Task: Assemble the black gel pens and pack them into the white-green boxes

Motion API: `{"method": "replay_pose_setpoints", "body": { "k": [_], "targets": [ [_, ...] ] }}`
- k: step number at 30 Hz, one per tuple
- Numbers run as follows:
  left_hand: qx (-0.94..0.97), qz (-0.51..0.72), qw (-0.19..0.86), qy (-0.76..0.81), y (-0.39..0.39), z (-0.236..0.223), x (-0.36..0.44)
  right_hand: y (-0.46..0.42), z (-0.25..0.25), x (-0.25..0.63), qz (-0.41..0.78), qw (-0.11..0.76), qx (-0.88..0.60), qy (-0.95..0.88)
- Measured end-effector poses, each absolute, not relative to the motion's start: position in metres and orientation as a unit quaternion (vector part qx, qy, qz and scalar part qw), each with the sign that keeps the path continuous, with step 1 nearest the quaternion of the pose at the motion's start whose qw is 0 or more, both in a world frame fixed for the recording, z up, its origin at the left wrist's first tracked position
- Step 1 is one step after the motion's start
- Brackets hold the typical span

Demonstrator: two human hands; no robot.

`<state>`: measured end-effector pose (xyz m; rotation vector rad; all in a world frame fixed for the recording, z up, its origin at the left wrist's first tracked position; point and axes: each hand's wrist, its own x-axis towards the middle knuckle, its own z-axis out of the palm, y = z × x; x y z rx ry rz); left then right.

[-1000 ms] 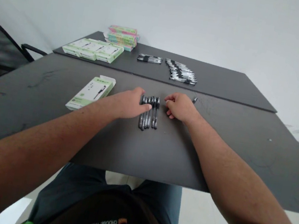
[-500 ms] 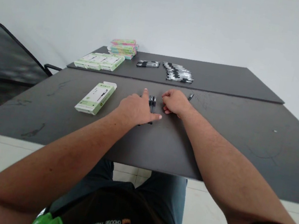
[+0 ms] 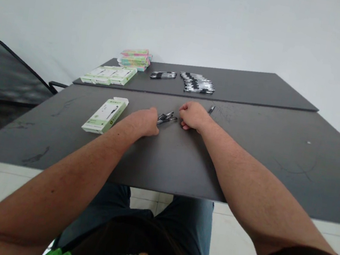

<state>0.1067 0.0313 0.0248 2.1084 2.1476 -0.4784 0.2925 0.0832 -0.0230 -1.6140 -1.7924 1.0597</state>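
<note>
Near the worktop's (image 3: 164,165) middle, loose pens (image 3: 167,119) bunch at the left hand (image 3: 147,122).
The left hand closes around them, their ends jutting out toward the right hand (image 3: 192,116), whose fingers curl narrowly just beside; whether it grips anything I cannot tell. Left of both hands lies a green-and-white carton (image 3: 105,115), its far flap open, contents hidden from view. Farther back, on the raised rear section, similar flat boxes (image 3: 109,75) sit side by side before a stack of colourful boxes (image 3: 134,59); to their right lie a small pen group (image 3: 163,75) and a larger pen row (image 3: 197,84). One single pen (image 3: 211,110) rests just behind the right wrist.
</note>
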Motion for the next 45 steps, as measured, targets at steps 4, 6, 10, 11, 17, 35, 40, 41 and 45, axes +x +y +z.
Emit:
{"method": "replay_pose_setpoints", "body": {
  "k": [4,6,10,11,17,35,40,41,45],
  "targets": [
    [0.699,-0.145,0.05,0.698,0.028,0.023,0.107,0.082,-0.023,0.293,0.388,0.254,-0.597,-0.654],
    [0.702,-0.126,0.051,0.699,0.026,0.018,0.106,0.082,-0.025,0.292,0.391,0.259,-0.598,-0.65],
    [0.702,-0.075,0.059,0.706,0.028,0.009,0.098,0.084,-0.027,0.292,0.399,0.288,-0.603,-0.629],
    [0.699,-0.06,0.065,0.71,0.03,0.009,0.095,0.085,-0.026,0.293,0.396,0.301,-0.606,-0.621],
    [0.682,0.106,0.107,0.716,0.042,0.017,0.089,0.076,-0.014,0.288,0.43,0.41,-0.578,-0.559],
    [0.792,0.225,0.116,0.556,-0.005,-0.012,0.093,0.053,-0.036,0.252,0.461,0.559,-0.345,-0.597],
    [0.775,0.172,-0.033,0.607,-0.005,0.028,0.007,0.043,-0.031,0.245,0.547,0.541,-0.298,-0.565],
    [0.756,0.172,-0.06,0.629,0.0,0.034,-0.012,0.042,-0.028,0.246,0.553,0.539,-0.301,-0.56],
    [0.659,0.063,-0.049,0.748,0.028,0.037,-0.067,0.039,-0.018,0.253,0.523,0.547,-0.34,-0.558]
  ]
}}
